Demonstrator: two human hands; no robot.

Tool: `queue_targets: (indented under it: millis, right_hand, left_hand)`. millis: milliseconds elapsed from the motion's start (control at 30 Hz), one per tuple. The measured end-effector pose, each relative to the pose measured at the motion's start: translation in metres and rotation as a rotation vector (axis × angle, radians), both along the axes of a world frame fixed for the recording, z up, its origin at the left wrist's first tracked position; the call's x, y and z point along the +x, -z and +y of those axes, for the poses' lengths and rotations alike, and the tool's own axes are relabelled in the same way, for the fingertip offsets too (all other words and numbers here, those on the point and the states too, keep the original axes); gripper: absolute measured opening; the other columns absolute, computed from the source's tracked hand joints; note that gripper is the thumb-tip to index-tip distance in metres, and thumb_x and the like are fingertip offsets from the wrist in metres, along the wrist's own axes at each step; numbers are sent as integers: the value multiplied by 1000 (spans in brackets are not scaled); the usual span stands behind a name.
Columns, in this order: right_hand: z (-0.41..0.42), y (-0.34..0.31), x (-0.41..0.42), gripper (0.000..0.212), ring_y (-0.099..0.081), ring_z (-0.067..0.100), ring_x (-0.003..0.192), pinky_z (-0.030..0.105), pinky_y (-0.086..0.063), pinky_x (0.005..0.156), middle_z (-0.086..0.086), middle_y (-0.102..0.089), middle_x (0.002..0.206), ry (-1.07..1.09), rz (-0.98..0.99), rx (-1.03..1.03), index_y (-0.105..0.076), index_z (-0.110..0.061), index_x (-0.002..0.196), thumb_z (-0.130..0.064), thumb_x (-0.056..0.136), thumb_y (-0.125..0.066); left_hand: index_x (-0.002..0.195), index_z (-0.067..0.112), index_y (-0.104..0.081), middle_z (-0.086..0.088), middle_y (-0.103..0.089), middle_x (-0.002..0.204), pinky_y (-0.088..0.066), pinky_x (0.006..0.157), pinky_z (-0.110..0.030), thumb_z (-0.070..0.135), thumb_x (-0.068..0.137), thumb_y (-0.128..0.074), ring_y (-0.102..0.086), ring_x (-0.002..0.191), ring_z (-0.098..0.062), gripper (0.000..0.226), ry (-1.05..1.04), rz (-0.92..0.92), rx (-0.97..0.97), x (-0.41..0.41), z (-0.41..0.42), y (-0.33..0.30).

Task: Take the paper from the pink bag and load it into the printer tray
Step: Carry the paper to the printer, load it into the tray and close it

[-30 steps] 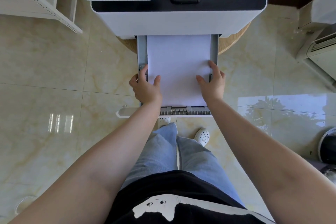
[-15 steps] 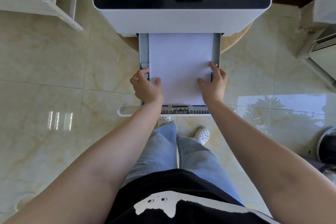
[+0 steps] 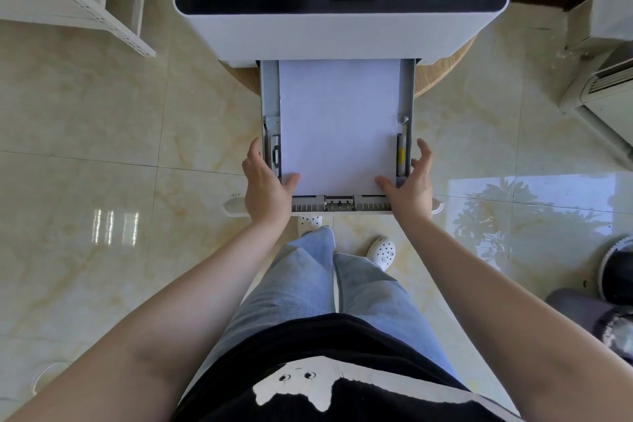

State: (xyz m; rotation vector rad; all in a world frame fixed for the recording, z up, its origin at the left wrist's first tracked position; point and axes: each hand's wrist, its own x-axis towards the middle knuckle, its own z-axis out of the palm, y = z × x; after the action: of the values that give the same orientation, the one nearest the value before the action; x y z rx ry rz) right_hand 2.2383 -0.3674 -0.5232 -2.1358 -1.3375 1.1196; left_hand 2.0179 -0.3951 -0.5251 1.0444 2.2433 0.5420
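Shifted outward off the paper (image 3: 337, 127) to flank the printer tray (image 3: 407, 96); left hand (image 3: 265, 181), right hand (image 3: 409, 181) released; push evenly.

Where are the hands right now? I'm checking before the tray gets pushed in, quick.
Left hand: open, at the tray side, thumb on the paper.
Right hand: open, fingers spread, thumb on the paper.

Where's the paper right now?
The paper lies flat in the pulled-out printer tray, centre of the head view, between both hands' thumbs.

printer (image 3: 329, 34) blocks tray (image 3: 269, 96) rear, sides clear — floor (image 3: 102, 154)
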Motion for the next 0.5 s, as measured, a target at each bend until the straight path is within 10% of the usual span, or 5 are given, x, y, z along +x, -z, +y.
queue_targets:
  millis: [133, 500]
  right_hand:
    - [4, 3, 0, 91, -57, 28, 90, 39, -47, 79, 3, -49, 102, 55, -7, -97, -16, -30, 145, -18, 77, -75]
    - [-14, 3, -4, 61, -63, 31, 90, 37, -45, 69, -14, -54, 87, 100, -120, -62, -26, -23, 131, -26, 85, -66]
  left_hand:
    - [140, 12, -29, -7, -52, 136, -49, 89, -46, 33, 80, -72, -53, 122, -28, 77, -28, -47, -106, -4, 3, 4]
    - [123, 12, -30, -8, -63, 105, -46, 63, -39, 28, 81, -71, -60, 86, -30, 61, -59, 36, -66, -1, -17, 2]
